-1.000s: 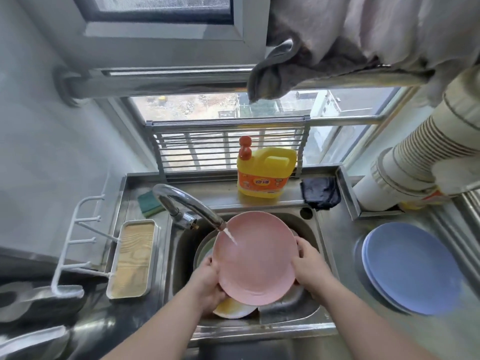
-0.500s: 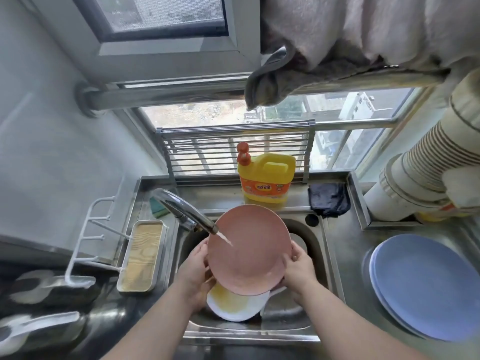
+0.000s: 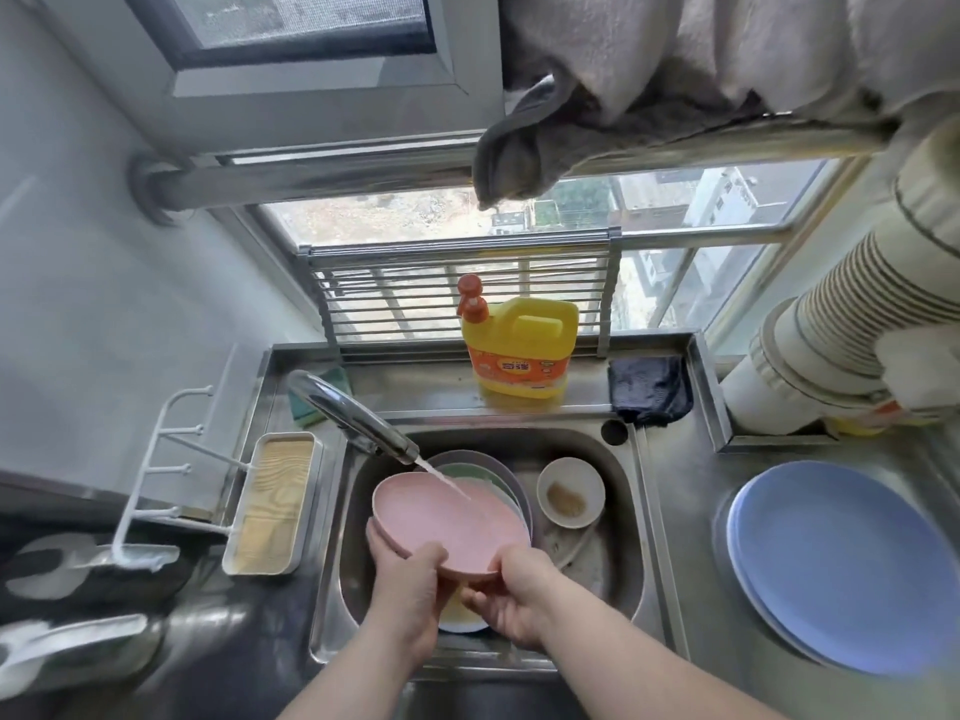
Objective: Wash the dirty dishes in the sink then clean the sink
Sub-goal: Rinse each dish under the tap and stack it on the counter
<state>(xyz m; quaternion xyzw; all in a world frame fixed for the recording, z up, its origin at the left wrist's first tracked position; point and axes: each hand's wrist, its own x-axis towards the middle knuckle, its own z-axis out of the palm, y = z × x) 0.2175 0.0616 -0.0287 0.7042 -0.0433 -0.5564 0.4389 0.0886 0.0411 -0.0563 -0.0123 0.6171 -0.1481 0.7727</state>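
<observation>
I hold a pink plate (image 3: 441,522) nearly flat over the steel sink (image 3: 618,491), under water running from the faucet (image 3: 358,418). My left hand (image 3: 405,584) grips its near-left rim. My right hand (image 3: 514,595) grips the near rim from below. Behind it in the basin lie a grey plate (image 3: 498,470) with a green one inside, and a small white dish (image 3: 571,493) with brown residue. A yellow-stained plate (image 3: 460,615) shows beneath my hands.
A yellow detergent bottle (image 3: 519,350) and a dark cloth (image 3: 649,389) sit on the back ledge, a green sponge (image 3: 311,402) behind the faucet. Blue plates (image 3: 841,563) are stacked on the right counter. A white tray (image 3: 272,506) and rack stand left.
The pink plate has tipped from upright, facing me, down to nearly flat and lower in the sink. Both hands slid to its near rim. The dishes behind it came into view.
</observation>
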